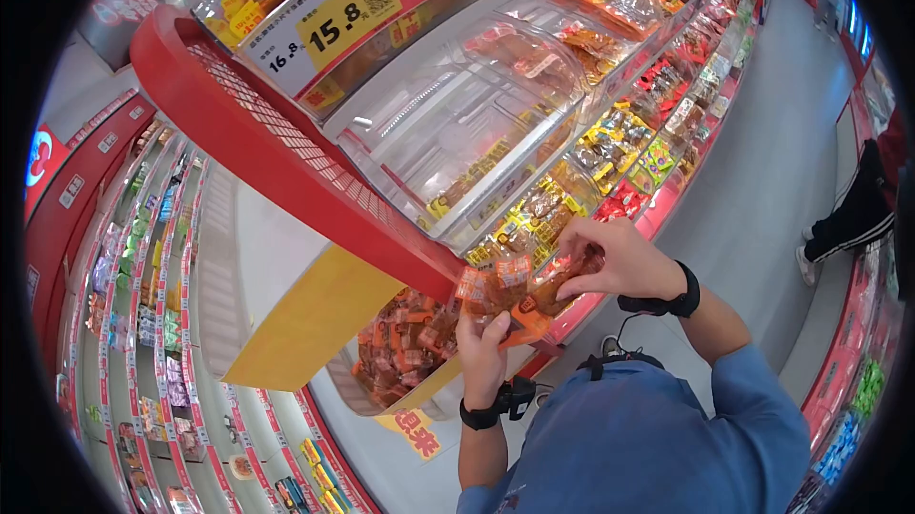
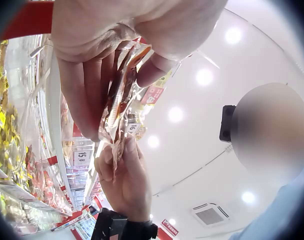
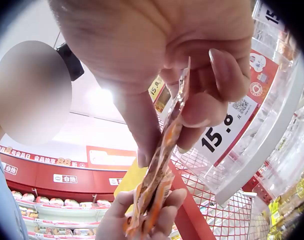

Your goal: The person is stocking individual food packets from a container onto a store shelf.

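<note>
Between the two hands is a clear and orange snack packet (image 1: 534, 309), stretched out above the shelf edge. The left hand (image 1: 483, 354) grips its left end, thumb on the near side. At the other end the right hand (image 1: 620, 261) pinches it between thumb and fingers. Seen edge-on in the left wrist view, the packet (image 2: 123, 100) lies between the left hand's (image 2: 127, 40) thumb and fingers. In the right wrist view the packet (image 3: 159, 175) looks thin, its top edge pinched by the right hand (image 3: 162, 55). Whether it is one packet or two, I cannot tell.
A bin of orange packets (image 1: 405, 347) lies below the left hand. A red mesh-sided frame (image 1: 286, 171) rises to the left, beside clear display bins (image 1: 457, 123). Yellow packets (image 1: 543, 214) fill the lower shelf. A person in dark trousers (image 1: 858, 195) stands in the aisle at right.
</note>
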`<state>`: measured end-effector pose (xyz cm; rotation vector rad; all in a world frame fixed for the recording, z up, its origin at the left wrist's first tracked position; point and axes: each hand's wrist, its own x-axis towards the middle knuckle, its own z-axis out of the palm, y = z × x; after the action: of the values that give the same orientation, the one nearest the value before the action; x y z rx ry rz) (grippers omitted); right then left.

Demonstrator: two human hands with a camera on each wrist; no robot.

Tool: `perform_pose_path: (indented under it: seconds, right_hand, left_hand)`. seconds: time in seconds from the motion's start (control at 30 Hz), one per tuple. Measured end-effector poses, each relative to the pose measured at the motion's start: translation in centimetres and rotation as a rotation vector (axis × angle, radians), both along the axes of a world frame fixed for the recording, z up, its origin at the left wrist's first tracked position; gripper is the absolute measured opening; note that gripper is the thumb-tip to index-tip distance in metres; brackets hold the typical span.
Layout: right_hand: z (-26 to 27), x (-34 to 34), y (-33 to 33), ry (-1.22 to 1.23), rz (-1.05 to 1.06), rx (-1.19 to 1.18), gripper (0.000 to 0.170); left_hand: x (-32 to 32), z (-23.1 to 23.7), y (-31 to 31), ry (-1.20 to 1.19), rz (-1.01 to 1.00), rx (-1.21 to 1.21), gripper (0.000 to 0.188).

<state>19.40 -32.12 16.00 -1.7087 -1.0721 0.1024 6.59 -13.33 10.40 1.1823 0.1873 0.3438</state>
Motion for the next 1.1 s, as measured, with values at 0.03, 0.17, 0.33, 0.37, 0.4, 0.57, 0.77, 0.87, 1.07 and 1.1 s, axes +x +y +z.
perform_pose_path:
  seconds: [0.03,0.17,0.33,0.37,0.4,0.57,0.77,0.87,1.07,1.1]
  right_hand:
    - [0.0,0.2,0.1,-0.017,-0.004,0.011,0.043]
    - [0.2,0.3,0.1,-0.013,-0.029,-0.025,0.045]
    - [-1.8,0.7,0.5,-0.077,0.016,0.028,0.051]
    - [-1.9,0.7,0.5,-0.063,0.023,0.031,0.052]
    - [-2.0,0.6,0.5,-0.048,0.029,0.034,0.053]
    - [-1.0,0.2,0.9,-0.072,-0.09,0.02,0.057]
    - [-2.3,0.4,0.9,0.357,0.017,0.143,0.051]
    - [-3.0,0.4,0.9,0.371,0.133,0.17,0.029]
    - [-0.8,0.4,2.4,0.274,0.124,0.348,0.015]
    - [-0.1,0.6,2.6,0.291,0.086,0.395,0.014]
  left_hand:
    - [-0.1,0.2,-0.3,0.03,0.004,-0.019,0.048]
    - [0.1,0.5,-0.8,-0.012,-0.028,-0.049,0.044]
    - [0.0,-0.2,-0.3,-0.003,-0.036,-0.084,0.042]
    - [0.0,-0.1,-0.3,-0.004,-0.044,-0.093,0.042]
    - [0.0,0.0,-0.3,-0.018,-0.056,0.002,0.043]
    - [0.1,1.2,-1.0,0.027,-0.1,0.309,0.049]
    - [-0.2,0.8,-1.3,-0.101,0.175,0.252,0.049]
    - [-0.2,0.4,-0.6,-0.126,0.201,0.237,0.051]
    - [-0.7,0.9,-0.9,-0.157,0.188,0.253,0.049]
    - [-0.9,0.9,-0.8,-0.176,0.19,0.213,0.048]
